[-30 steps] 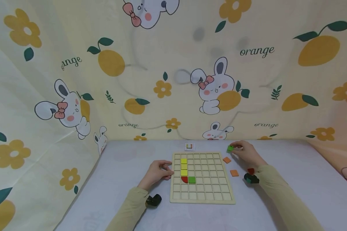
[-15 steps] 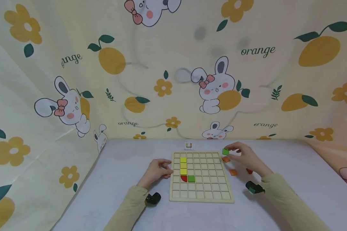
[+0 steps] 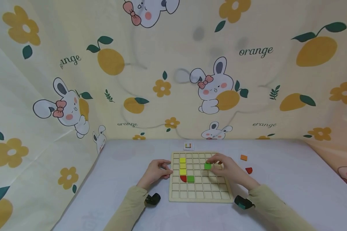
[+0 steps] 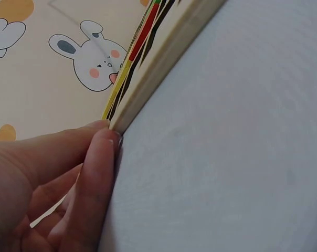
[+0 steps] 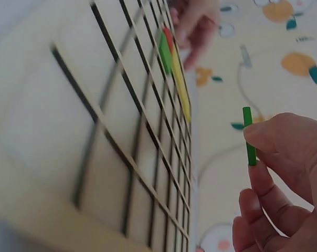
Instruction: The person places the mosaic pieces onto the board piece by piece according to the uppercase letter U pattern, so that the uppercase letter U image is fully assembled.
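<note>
A pale wooden grid board (image 3: 200, 194) lies on the table. My left hand (image 3: 154, 171) pinches its left edge, thumb and finger meeting at the rim in the left wrist view. Over the board's right half, my right hand (image 3: 229, 168) holds a green square tile (image 3: 207, 166) between thumb and fingertips; in the right wrist view the tile (image 5: 250, 142) is seen edge-on, apart from the grid. In the grid sit a column of yellow tiles (image 3: 182, 166), a red quarter-round tile (image 3: 183, 178) below them and another green tile (image 3: 190, 179) beside the red one.
Right of the board lie an orange tile (image 3: 244, 157) and a red rounded piece (image 3: 249, 170). A small printed pattern card (image 3: 189, 146) is behind the board. A patterned curtain (image 3: 162, 64) rises at the table's back edge.
My right hand has carried the green tile left and toward me, from beyond the board's right edge to over the grid. The left hand has stayed at the board's edge.
</note>
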`<state>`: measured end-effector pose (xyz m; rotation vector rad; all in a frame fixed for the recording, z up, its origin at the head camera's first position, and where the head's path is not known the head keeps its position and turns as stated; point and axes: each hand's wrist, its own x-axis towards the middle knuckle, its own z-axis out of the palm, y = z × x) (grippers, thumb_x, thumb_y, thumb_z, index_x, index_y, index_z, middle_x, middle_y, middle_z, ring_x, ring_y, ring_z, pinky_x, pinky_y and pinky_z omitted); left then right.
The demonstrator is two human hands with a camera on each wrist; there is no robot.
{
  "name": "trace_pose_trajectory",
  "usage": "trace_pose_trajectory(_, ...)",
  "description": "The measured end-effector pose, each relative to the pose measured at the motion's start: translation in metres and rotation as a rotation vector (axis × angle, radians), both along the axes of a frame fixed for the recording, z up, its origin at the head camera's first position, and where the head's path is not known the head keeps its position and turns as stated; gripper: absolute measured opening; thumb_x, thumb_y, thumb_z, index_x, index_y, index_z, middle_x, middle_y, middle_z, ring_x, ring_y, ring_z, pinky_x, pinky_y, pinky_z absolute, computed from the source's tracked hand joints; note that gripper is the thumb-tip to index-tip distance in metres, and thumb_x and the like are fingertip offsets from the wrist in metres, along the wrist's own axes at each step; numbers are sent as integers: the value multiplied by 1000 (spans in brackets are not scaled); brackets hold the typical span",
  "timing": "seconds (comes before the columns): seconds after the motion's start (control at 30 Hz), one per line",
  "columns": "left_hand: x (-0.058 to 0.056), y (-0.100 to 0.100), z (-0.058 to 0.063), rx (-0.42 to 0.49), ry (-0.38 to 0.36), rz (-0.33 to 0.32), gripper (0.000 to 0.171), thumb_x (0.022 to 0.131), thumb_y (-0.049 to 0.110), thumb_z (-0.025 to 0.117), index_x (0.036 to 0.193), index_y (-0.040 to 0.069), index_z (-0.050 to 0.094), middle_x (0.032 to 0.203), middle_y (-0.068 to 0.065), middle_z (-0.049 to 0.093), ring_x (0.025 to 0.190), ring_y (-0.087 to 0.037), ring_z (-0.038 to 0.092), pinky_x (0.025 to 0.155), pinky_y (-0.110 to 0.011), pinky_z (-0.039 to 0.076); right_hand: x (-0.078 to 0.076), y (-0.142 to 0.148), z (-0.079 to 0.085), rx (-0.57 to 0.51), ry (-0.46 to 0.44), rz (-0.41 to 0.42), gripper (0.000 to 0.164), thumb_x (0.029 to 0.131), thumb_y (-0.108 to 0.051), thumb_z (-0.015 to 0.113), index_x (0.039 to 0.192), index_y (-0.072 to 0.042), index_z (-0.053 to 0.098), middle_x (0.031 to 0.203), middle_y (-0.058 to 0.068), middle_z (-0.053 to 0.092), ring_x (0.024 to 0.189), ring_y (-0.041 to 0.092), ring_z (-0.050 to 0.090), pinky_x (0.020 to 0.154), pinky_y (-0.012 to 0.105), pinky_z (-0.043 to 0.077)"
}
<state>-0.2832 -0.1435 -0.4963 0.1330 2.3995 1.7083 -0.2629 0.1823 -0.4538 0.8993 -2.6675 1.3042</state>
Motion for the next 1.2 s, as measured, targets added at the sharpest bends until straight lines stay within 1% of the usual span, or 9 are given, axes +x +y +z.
trace_pose_trajectory(0.1, 1, 0, 0, 0, 2, -1, 47, 79, 2, 77, 123, 0, 60, 83, -9, 63, 64, -15, 64, 60, -28, 58, 3, -9, -5, -3, 4, 48, 26, 84, -7, 72, 109, -10, 67, 105, -1, 63, 97, 25, 57, 81, 42, 48)
trace_pose_trajectory(0.2, 1, 0, 0, -1, -1, 3, 47, 79, 2, 77, 123, 0, 61, 83, -9, 63, 64, -15, 64, 60, -28, 58, 5, -16, -11, 11, 14, 83, 26, 83, -5, 73, 108, -8, 67, 103, 0, 63, 95, 24, 58, 78, 39, 50)
trace_pose_trajectory(0.33, 1, 0, 0, -6, -1, 7, 47, 79, 2, 77, 123, 0, 61, 83, -9, 63, 64, -15, 64, 60, -28, 58, 7, -22, -19, 33, 15, 98, 26, 83, -5, 74, 107, -9, 68, 102, -1, 62, 93, 23, 58, 78, 38, 51)
trace_pose_trajectory(0.57, 0, 1, 0, -1, -1, 8, 47, 79, 2, 77, 123, 0, 61, 84, -9, 63, 64, -15, 64, 60, -28, 58, 9, -29, -26, 49, -34, 101, 23, 84, -4, 72, 106, -8, 68, 103, 1, 62, 92, 18, 56, 82, 34, 51)
trace_pose_trajectory(0.67, 0, 1, 1, 0, -3, 9, 47, 79, 2, 77, 123, 1, 61, 84, -8, 63, 64, -15, 64, 60, -28, 58, 9, -31, -27, 75, -64, 86, 23, 84, -6, 73, 106, -8, 68, 102, -1, 61, 91, 14, 56, 82, 30, 51)
trace_pose_trajectory(0.77, 0, 1, 1, 6, -4, 7, 47, 78, 2, 77, 123, 0, 61, 83, -9, 63, 64, -15, 64, 60, -29, 58, 10, -33, -27, 94, -88, 72, 23, 84, -7, 73, 106, -9, 68, 101, -2, 60, 92, 13, 55, 83, 28, 50)
trace_pose_trajectory(0.9, 0, 0, 1, 13, -2, 2, 47, 78, 2, 77, 123, 0, 61, 83, -9, 63, 63, -15, 64, 60, -29, 59, 10, -35, -27, 112, -92, 64, 23, 84, -7, 73, 105, -8, 68, 100, -2, 60, 92, 14, 55, 82, 28, 50)
trace_pose_trajectory(1.2, 0, 0, 1, 14, -8, 6, 47, 78, 2, 77, 122, 0, 61, 84, -9, 63, 63, -15, 64, 60, -29, 59, 10, -38, -24, 121, -117, 72, 23, 84, -7, 73, 106, -8, 68, 101, -1, 59, 94, 18, 55, 84, 30, 50)
